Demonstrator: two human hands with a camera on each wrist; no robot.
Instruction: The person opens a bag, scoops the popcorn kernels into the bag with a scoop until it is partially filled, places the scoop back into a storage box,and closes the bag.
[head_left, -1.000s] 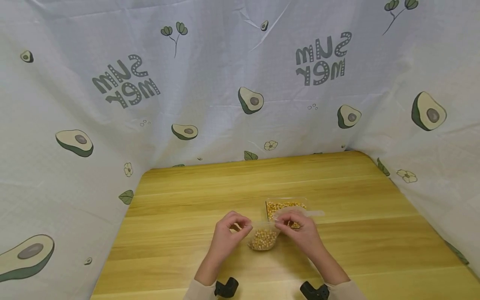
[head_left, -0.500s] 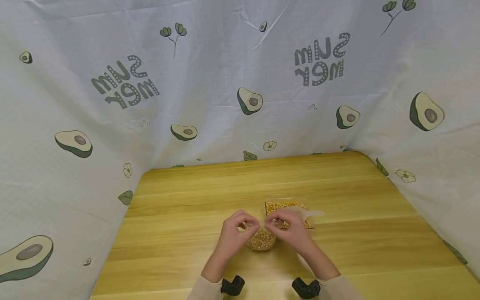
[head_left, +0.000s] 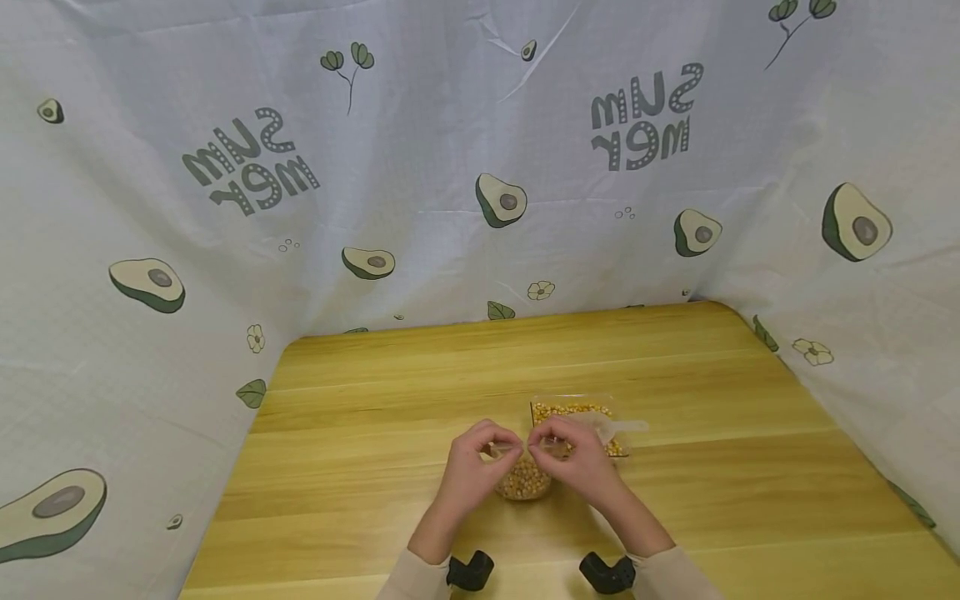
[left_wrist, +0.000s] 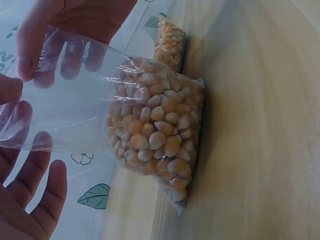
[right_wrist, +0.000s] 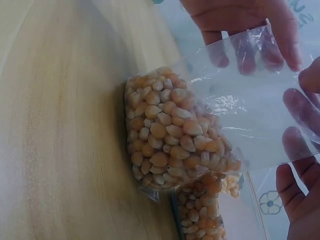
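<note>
A clear plastic bag of corn kernels (head_left: 523,481) rests on the wooden table between my hands. Its lower part bulges with kernels, while the upper part is flat, see-through film. My left hand (head_left: 477,468) pinches the left side of the bag's top edge between thumb and fingers. On the other side my right hand (head_left: 577,458) pinches the top edge too, the two sets of fingertips close together. In the left wrist view the bag (left_wrist: 150,120) stands on the table, and several fingertips show through its film. The right wrist view shows the bag (right_wrist: 175,130) from its other side.
Just behind my right hand stands a clear rectangular container (head_left: 542,410) of corn kernels. A translucent scoop (head_left: 626,426) lies across it, handle pointing right. The wooden table (head_left: 360,467) is bordered at the back and sides by a white printed curtain (head_left: 420,150).
Both hands have come closer together along the bag's top edge, mostly in the first half second. The bag stays in place on the table; the container and scoop have not moved.
</note>
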